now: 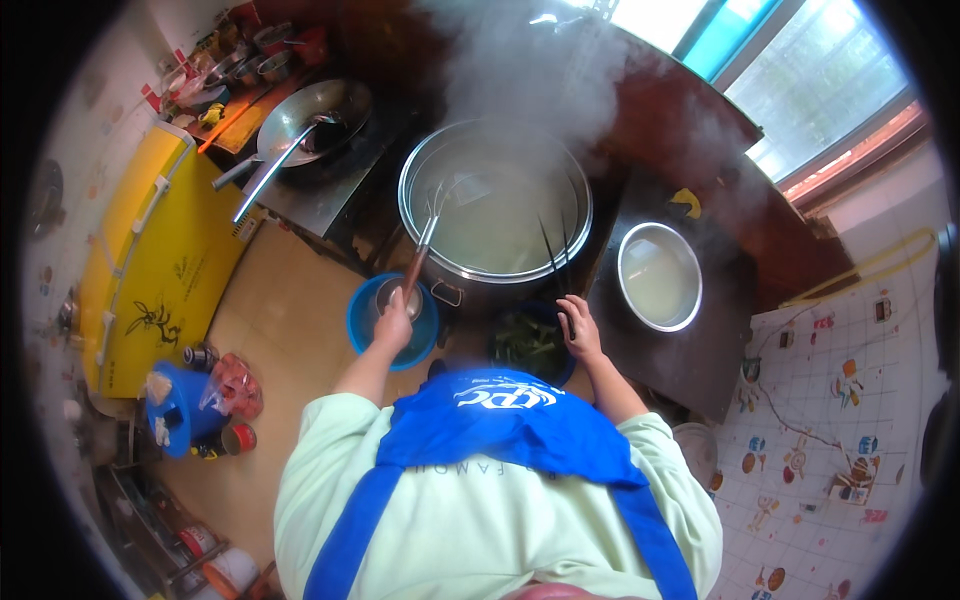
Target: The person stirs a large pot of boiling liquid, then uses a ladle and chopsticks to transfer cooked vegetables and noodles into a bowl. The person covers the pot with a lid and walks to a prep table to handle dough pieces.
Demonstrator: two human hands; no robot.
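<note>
My left hand (393, 324) grips the wooden handle of a metal strainer or skimmer (427, 232), whose wire end reaches over the near left rim of a large steel pot (405, 217). Pale, steaming liquid fills much of the pot. Long dark chopsticks (553, 251) are in my right hand (579, 326), their tips over the pot's right side. Under my left hand stands a blue basin (360, 330) with a small metal bowl (388, 296) in it. Leafy greens (525, 341) lie in a dark container below the pot, left of my right hand.
A steel basin of cloudy liquid (652, 289) rests on the dark counter (645, 367) at right. At upper left, a wok (292, 120) holds a long-handled ladle (274, 169). A yellow chest freezer (161, 277) and a blue bucket (184, 401) stand at left. Steam blurs the pot's far side.
</note>
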